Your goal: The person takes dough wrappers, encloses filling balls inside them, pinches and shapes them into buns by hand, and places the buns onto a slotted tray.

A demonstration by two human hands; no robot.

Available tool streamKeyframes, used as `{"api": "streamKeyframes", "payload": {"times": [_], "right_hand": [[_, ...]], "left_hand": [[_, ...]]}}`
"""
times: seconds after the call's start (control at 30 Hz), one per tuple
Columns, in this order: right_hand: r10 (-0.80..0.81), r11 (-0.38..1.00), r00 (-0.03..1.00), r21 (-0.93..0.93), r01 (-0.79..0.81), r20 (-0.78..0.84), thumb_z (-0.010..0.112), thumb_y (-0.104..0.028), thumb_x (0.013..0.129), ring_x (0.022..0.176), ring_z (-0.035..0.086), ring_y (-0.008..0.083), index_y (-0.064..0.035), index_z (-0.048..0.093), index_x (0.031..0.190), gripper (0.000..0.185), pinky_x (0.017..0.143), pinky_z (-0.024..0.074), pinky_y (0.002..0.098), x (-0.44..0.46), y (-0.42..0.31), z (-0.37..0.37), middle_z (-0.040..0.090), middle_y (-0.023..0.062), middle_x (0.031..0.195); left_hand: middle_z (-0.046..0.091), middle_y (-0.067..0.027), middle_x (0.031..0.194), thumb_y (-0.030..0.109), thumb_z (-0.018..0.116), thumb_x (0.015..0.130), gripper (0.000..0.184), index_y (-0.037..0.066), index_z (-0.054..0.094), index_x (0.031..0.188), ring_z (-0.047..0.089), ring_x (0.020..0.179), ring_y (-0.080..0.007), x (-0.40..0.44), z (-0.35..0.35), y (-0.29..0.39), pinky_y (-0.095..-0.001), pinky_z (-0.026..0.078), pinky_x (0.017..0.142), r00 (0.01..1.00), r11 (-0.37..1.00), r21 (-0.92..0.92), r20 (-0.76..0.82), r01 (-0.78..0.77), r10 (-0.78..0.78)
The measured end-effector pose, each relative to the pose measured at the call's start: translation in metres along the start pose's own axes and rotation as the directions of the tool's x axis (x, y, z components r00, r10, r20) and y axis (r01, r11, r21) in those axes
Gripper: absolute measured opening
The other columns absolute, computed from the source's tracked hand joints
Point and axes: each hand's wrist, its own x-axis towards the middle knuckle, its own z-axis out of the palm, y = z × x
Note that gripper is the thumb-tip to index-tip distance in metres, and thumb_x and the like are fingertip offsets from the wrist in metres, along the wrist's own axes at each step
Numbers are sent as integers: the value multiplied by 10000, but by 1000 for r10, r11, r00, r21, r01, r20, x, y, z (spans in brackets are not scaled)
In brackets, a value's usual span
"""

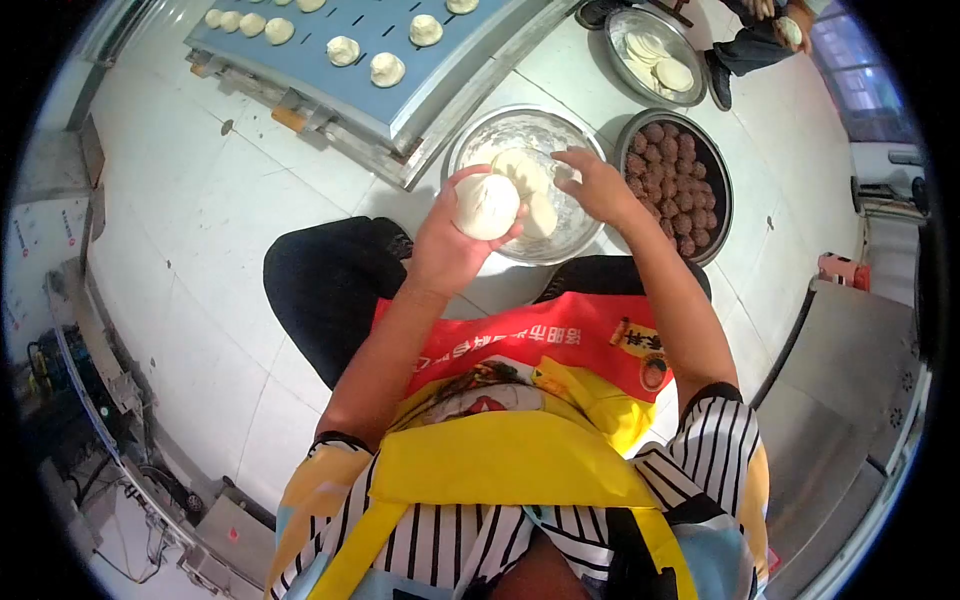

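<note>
A round white bun of dough (487,206) rests in my left hand (440,248), with the fingers curled round its sides. Beneath and beyond it stands a wide metal bowl (478,142), dusted inside with flour. Flat pieces of dough (541,215) lie in the bowl, partly hidden behind the bun. My right hand (600,188) is over the bowl's right side, thumb and fingers apart, with nothing visible in it.
To the right, a dark-rimmed pan (729,190) holds many brown filling balls (668,170). Behind it is a basin (618,62) with dough rounds (672,74). A blue tray table (300,50) with several buns (388,69) stands at upper left. Another person's hand (790,32) shows at upper right.
</note>
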Motion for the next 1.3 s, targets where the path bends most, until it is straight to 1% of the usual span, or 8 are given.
{"api": "streamKeyframes", "payload": {"times": [0.1, 0.27, 0.63, 0.8, 0.87, 1.07, 1.13, 1.3], "right_hand": [[-109, 787, 993, 614, 56, 49, 700, -260, 779, 1176, 520, 253, -105, 478, 1332, 616, 972, 406, 362, -25, -61, -22, 488, 121, 1354], [-118, 619, 993, 781, 85, -15, 848, -341, 574, 1185, 504, 230, -41, 496, 1263, 831, 969, 408, 342, -51, -109, 5, 534, 151, 1281], [44, 742, 953, 648, 170, -300, 859, -257, 535, 853, 614, 190, -37, 539, 1095, 681, 782, 491, 319, -57, -146, 9, 640, 95, 924], [-88, 587, 993, 801, 114, -77, 840, -272, 573, 781, 621, 202, -13, 531, 1092, 658, 727, 502, 332, -62, -150, -6, 627, 111, 830], [-52, 452, 995, 891, -54, 86, 836, -261, 586, 793, 621, 205, -11, 521, 1110, 660, 669, 502, 323, -63, -148, -11, 622, 118, 842], [-168, 591, 949, 744, 313, -266, 834, -214, 586, 811, 617, 180, -15, 527, 1121, 647, 600, 511, 298, -59, -165, -6, 614, 81, 859], [-143, 499, 979, 865, -54, 144, 820, -260, 593, 818, 612, 185, -4, 534, 1113, 647, 638, 514, 331, -64, -164, -19, 598, 107, 924], [-119, 736, 941, 608, 298, -318, 805, -257, 621, 857, 608, 182, 4, 532, 1111, 619, 705, 507, 336, -54, -168, 3, 608, 123, 946]], "left_hand": [[538, -142, 1216, 461, 308, 990, 487, 104, 385, 1312, 588, 1051, -323, 8, -24, -7, -428, 497, 861, 935, 955, -269, 355, 122, -19], [553, -130, 1177, 492, 307, 987, 590, -1, 386, 1300, 575, 1053, -229, -8, 12, -17, -349, 469, 907, 902, 483, 785, 217, -389, 374], [557, -105, 1154, 567, 318, 960, 648, 22, 404, 1299, 574, 1038, -202, -24, 50, 1, -345, 467, 894, 974, 998, -54, -219, 43, -53], [544, -103, 1207, 608, 343, 931, 688, 44, 400, 1321, 540, 1118, -220, -31, 12, 6, -397, 438, 944, 969, 731, 636, 175, -247, 175], [520, -119, 1264, 637, 351, 912, 738, 39, 392, 1342, 502, 1184, -221, -26, 43, 32, -423, 403, 992, 945, 878, 352, -146, 325, -292], [535, -123, 1243, 650, 356, 905, 730, 58, 414, 1329, 535, 1138, -225, -48, 60, 25, -419, 449, 941, 968, 844, 493, -10, -214, 251], [575, -95, 1168, 668, 379, 887, 712, 73, 468, 1268, 565, 1063, -208, -35, 48, 29, -403, 475, 855, 994, 959, 273, -101, 70, -44], [632, -43, 968, 691, 395, 867, 656, 108, 546, 1128, 620, 841, -175, -33, 63, 33, -342, 502, 625, 968, 991, 37, -223, 128, -116]]}}
